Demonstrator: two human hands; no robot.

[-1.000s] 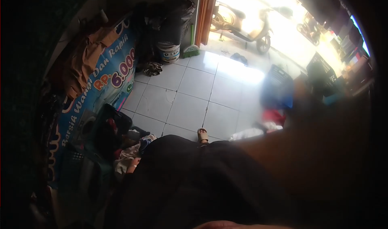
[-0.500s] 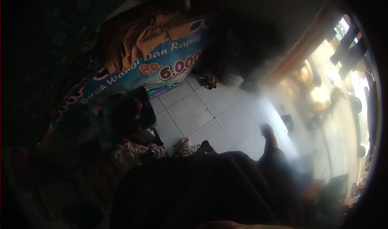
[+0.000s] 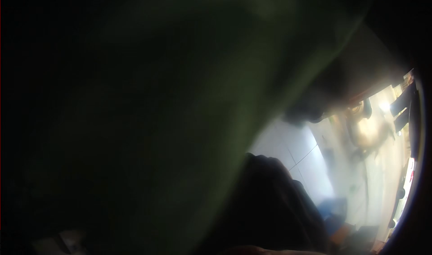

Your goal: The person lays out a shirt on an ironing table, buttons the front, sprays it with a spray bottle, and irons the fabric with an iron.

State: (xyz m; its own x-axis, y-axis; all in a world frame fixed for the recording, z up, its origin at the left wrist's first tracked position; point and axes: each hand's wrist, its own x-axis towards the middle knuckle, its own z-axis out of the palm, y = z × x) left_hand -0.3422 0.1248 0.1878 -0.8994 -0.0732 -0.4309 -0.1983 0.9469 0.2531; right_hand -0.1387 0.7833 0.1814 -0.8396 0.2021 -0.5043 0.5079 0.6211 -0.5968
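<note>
A large dark green cloth (image 3: 180,97) hangs very close in front of me and hides the left and middle of the view. It is blurred, and its lighter right edge slants from the upper right down towards the bottom. Neither of my hands can be made out, so what holds the cloth is hidden. Dark clothing (image 3: 270,205) covers my lap to the right of the cloth. Along the bottom edge shows a thin strip of skin (image 3: 274,251), too little to tell which part of the body it is.
Pale floor tiles (image 3: 294,149) show beyond my lap. A blue object (image 3: 333,208) lies blurred at the lower right. Bright daylight falls on the ground (image 3: 360,174) outside at the right. A dark, unclear shape stands above the tiles.
The dark green cloth has come across from the left, now covering the blue banner, the brown cloth and the clothes by the basket. My view has shifted, and the bare foot no longer shows.
</note>
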